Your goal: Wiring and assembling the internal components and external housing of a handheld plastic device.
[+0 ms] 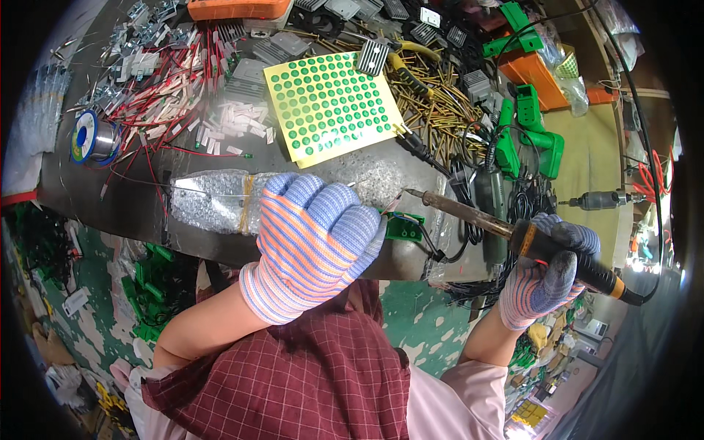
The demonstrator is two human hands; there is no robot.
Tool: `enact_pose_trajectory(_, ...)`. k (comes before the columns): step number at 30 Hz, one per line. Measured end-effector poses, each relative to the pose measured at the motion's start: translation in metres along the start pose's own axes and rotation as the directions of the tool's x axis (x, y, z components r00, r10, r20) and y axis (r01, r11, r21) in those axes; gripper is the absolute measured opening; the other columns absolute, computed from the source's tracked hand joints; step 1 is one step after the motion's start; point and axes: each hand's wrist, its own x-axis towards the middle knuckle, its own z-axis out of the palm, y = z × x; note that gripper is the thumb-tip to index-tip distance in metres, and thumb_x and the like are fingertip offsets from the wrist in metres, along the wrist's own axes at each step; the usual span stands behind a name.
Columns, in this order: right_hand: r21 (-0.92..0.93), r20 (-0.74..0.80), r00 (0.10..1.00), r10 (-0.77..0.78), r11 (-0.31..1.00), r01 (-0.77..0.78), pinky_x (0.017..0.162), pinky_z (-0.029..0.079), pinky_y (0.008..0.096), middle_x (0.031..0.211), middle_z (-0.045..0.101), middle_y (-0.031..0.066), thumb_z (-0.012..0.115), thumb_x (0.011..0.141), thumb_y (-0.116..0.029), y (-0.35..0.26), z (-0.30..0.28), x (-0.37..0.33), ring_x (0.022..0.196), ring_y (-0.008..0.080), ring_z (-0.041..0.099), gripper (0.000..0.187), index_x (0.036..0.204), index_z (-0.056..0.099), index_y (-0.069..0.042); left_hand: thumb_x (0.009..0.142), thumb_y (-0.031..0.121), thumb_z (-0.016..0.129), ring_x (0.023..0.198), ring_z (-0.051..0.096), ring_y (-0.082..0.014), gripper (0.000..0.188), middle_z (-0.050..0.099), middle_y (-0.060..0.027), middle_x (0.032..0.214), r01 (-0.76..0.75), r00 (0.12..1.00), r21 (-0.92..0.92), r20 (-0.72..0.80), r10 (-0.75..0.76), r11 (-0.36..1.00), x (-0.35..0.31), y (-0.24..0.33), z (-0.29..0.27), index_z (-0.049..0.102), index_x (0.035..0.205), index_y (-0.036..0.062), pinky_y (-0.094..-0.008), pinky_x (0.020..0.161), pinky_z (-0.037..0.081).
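Observation:
My right hand (554,268) is closed around the black handle of a soldering iron (477,218), whose tip points left. Just before that tip, a thin wire (394,202) sticks out from the fingers of my closed left hand (315,235). A green plastic casing (405,227) with wires and a black cable sits against the thumb side of the left hand, partly hidden by it. From a blue spool of solder (95,138), a fine strand runs across a bubble-wrap packet (213,202) towards my left hand. Both hands wear striped knit gloves.
Behind my hands lies a yellow sheet of green round stickers (334,106). Red-wired parts (165,103) and white pieces (235,125) are heaped left. Brass pins (429,103), yellow-handled pliers (407,73), green casings (528,136) and black cables (462,191) crowd the right.

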Motion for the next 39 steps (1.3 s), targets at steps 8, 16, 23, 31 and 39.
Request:
enact_pose_trajectory(8, 0.024, -0.043, 0.999, 0.025, 0.999, -0.024, 0.071, 0.049, 0.0337, 0.085, 0.057, 0.0084, 0.08, 0.081, -0.026, -0.004, 0.009, 0.002, 0.075, 0.0207, 0.056, 0.041, 0.1, 0.054, -0.001, 0.065, 0.014, 0.079, 0.072, 0.055, -0.0257, 0.021, 0.055, -0.0034, 0.076, -0.005, 1.0, -0.018, -0.014, 0.005, 1.0, 0.003, -0.001, 0.002, 0.062, 0.078, 0.0144, -0.0421, 0.067, 0.04)
enact_pose_trajectory(16, 0.0, -0.033, 0.999, 0.02, 1.0, -0.02, 0.071, 0.05, 0.0341, 0.084, 0.057, 0.0097, 0.08, 0.08, -0.028, -0.003, 0.007, 0.003, 0.075, 0.022, 0.057, 0.043, 0.1, 0.054, 0.0, 0.063, 0.012, 0.079, 0.073, 0.056, -0.0255, 0.023, 0.056, -0.003, 0.076, -0.002, 1.0, -0.028, 0.018, 0.002, 1.0, 0.004, -0.002, 0.004, 0.062, 0.078, 0.0137, -0.0414, 0.068, 0.041)
enact_pose_trajectory(23, 0.004, -0.014, 1.0, 0.021, 1.0, -0.021, 0.068, 0.048, 0.0335, 0.084, 0.056, 0.0087, 0.08, 0.08, -0.027, -0.003, 0.005, 0.003, 0.073, 0.0205, 0.055, 0.041, 0.099, 0.054, -0.001, 0.062, 0.011, 0.079, 0.073, 0.056, -0.0253, 0.023, 0.055, -0.0029, 0.076, -0.008, 1.0, -0.044, -0.014, 0.007, 0.999, 0.002, -0.002, 0.007, 0.062, 0.077, 0.0135, -0.0411, 0.068, 0.041)
enact_pose_trajectory(31, 0.01, -0.029, 1.0, 0.007, 1.0, -0.006, 0.071, 0.048, 0.0352, 0.088, 0.057, 0.0089, 0.077, 0.082, -0.026, -0.001, 0.007, 0.002, 0.076, 0.02, 0.056, 0.038, 0.1, 0.055, -0.001, 0.062, 0.011, 0.079, 0.073, 0.056, -0.0253, 0.023, 0.056, -0.0035, 0.076, -0.001, 1.0, -0.016, 0.012, 0.001, 1.0, 0.004, -0.002, 0.004, 0.062, 0.077, 0.014, -0.0406, 0.069, 0.041)
enact_pose_trajectory(39, 0.071, -0.02, 1.0, 0.01, 0.997, -0.008, 0.076, 0.049, 0.038, 0.091, 0.06, 0.0084, 0.075, 0.085, -0.027, -0.009, -0.004, 0.001, 0.081, 0.0226, 0.059, 0.036, 0.102, 0.053, -0.004, 0.069, 0.011, 0.08, 0.07, 0.054, -0.0259, 0.022, 0.056, -0.0044, 0.076, 0.037, 0.999, -0.094, 0.004, -0.037, 0.995, -0.001, -0.001, -0.019, 0.062, 0.082, 0.0124, -0.0399, 0.068, 0.041)
